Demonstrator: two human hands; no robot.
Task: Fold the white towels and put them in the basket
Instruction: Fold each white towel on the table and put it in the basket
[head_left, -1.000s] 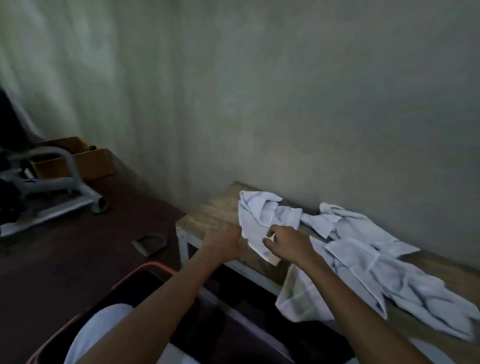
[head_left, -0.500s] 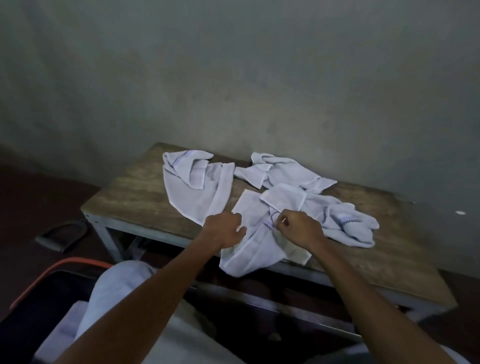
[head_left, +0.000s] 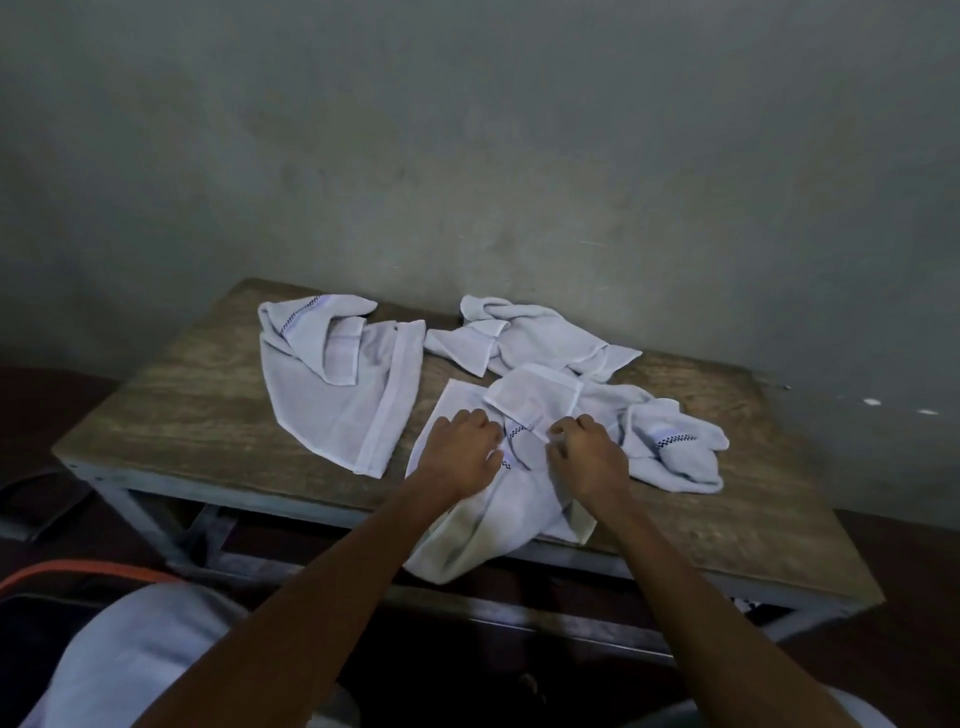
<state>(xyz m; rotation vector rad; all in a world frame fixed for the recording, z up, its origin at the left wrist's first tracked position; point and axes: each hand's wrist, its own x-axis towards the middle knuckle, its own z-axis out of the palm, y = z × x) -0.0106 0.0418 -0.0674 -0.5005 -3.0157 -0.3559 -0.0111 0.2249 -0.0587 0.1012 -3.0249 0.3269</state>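
Several white towels lie rumpled on a low wooden table (head_left: 182, 415). The middle towel (head_left: 498, 519) hangs over the table's front edge. My left hand (head_left: 460, 449) lies on its upper left part with fingers curled into the cloth. My right hand (head_left: 584, 452) pinches its folded-over flap (head_left: 530, 397) at the near edge. Another towel (head_left: 337, 395) sits to the left, one (head_left: 524, 338) lies at the back, and one (head_left: 675, 447) is bunched at the right. The basket's orange rim (head_left: 78, 569) shows at lower left.
A grey wall (head_left: 519, 156) stands right behind the table. The table's metal frame (head_left: 135, 512) and crossbars run below the top. My knees in light cloth (head_left: 130, 660) fill the lower left. A dark object (head_left: 36, 499) lies on the floor at left.
The view swung right from the table's left end to its middle. Both hands left the left towel and now hold the middle towel; in the last half second they barely moved.
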